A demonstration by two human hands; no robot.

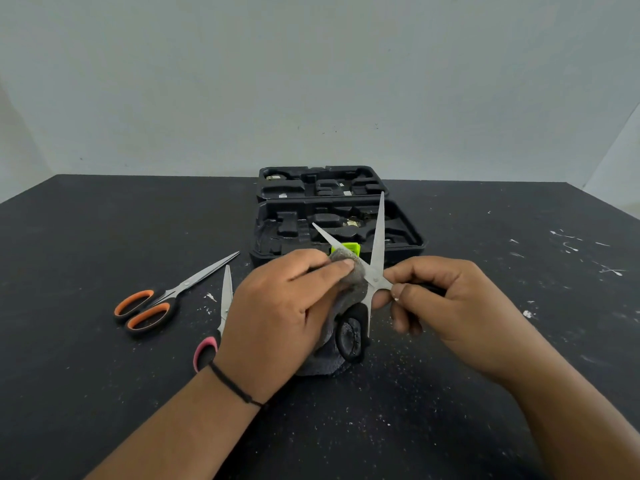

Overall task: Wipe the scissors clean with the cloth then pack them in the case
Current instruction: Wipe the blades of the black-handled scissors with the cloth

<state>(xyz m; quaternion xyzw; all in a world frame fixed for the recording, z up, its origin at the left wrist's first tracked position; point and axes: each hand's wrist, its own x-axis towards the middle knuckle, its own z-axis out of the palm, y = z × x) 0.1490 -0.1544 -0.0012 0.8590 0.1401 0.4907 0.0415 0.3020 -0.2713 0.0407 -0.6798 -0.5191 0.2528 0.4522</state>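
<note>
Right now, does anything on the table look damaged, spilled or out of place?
Nothing looks damaged. The dark table is flecked with white specks and paint-like streaks, heaviest at far right. The orange-handled scissors and pink-handled scissors lie loose outside the open case.

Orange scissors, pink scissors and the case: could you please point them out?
Orange scissors (147,311): head view, on a handle loop.
Pink scissors (227,296): head view, on the blade.
Case (266,259): head view, on the front wall.
</note>
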